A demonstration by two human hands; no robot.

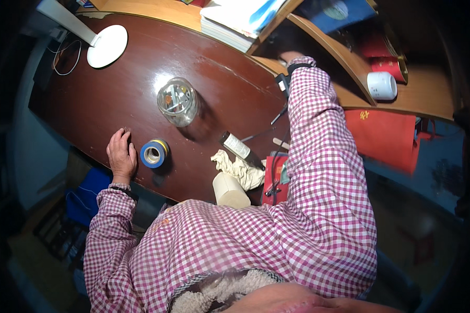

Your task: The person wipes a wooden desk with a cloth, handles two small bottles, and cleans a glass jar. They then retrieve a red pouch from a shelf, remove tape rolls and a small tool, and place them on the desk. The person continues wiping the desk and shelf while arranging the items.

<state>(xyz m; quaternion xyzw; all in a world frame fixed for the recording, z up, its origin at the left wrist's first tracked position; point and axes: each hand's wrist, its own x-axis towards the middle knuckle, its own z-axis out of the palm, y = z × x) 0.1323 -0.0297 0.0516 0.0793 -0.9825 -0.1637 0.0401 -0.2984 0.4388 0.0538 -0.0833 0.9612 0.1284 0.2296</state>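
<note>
My left hand [121, 155] rests palm down on the near-left edge of the dark brown wooden table [141, 51], thumb apart and nothing visibly held. Just right of it stand blue and yellow tape rolls [153, 153], stacked. My right hand [291, 57] reaches into a dark shelf compartment at the table's far right; its fingers are blurred and hidden. Beside the right sleeve lies a black device [282, 84], partly covered. A glass jar [179, 102] of small mixed parts stands mid-table. Nearer me, a dark labelled bottle [239, 146] lies against crumpled cream paper or cloth [241, 174].
Against my front stands a paper roll [229, 189], beside a red packet [272, 195] with a black cable. A white lamp base [107, 46] stands far left. The wooden shelf [329, 51] holds stacked books [229, 29] and a white ceramic cup [381, 85]. A red bag [384, 137] hangs below.
</note>
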